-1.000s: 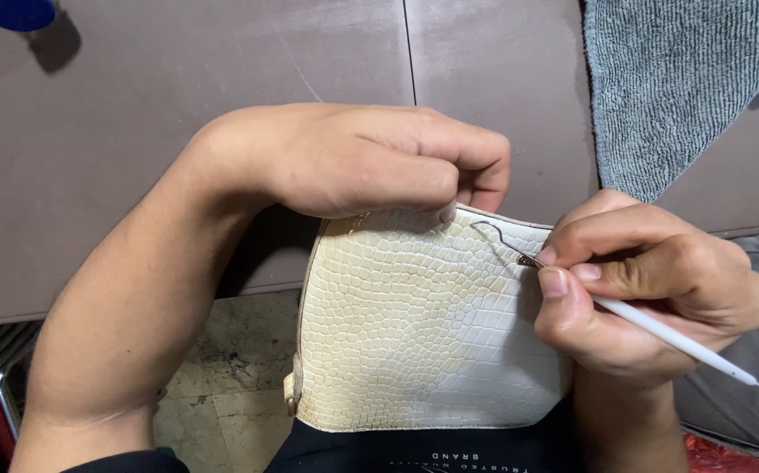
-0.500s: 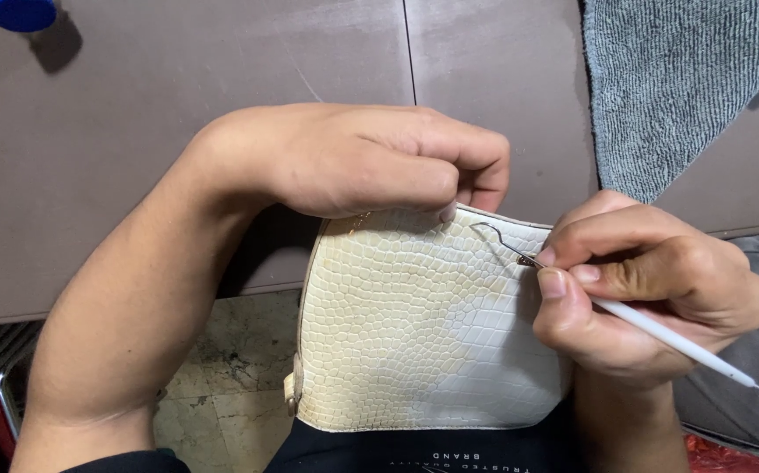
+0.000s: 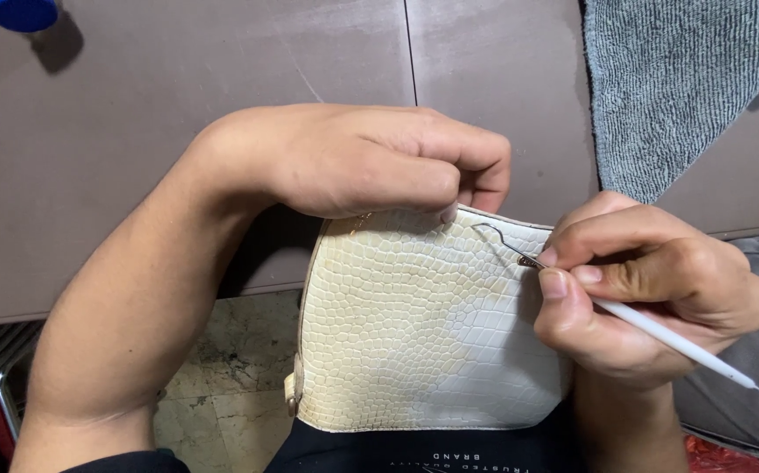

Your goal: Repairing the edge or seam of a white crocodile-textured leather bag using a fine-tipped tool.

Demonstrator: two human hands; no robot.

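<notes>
**Two hands hold tight on a cream bag**

The right hand (image 3: 651,293) is closed around a thin white tool (image 3: 668,342). The thumb and the first fingers pinch it near the front, the way you hold a pencil. The long white handle sticks out past the hand, down and to the right. At the front of the tool is a small bent metal hook (image 3: 497,238). The hook lies on the bag, close to its top edge.

The left hand (image 3: 379,162) is curled shut too. Its fingers pinch the top edge of the bag and hold it in place. The fingertips sit just beside the hook.

The bag (image 3: 414,333) is cream and white, with a bumpy pattern like scales. It rests in the person's lap, with its top edge up against the brown table (image 3: 178,105). One patch of it looks more yellow than the rest.

Nothing much has changed from a moment ago. Both hands are in the same spots, and the hook has stayed on the same bit of the bag. It looks like slow, careful work on one small place.

A grey towel (image 3: 668,88) lies on the table, well apart from the hands. A blue cap (image 3: 20,13) peeks in at the far corner.
</notes>
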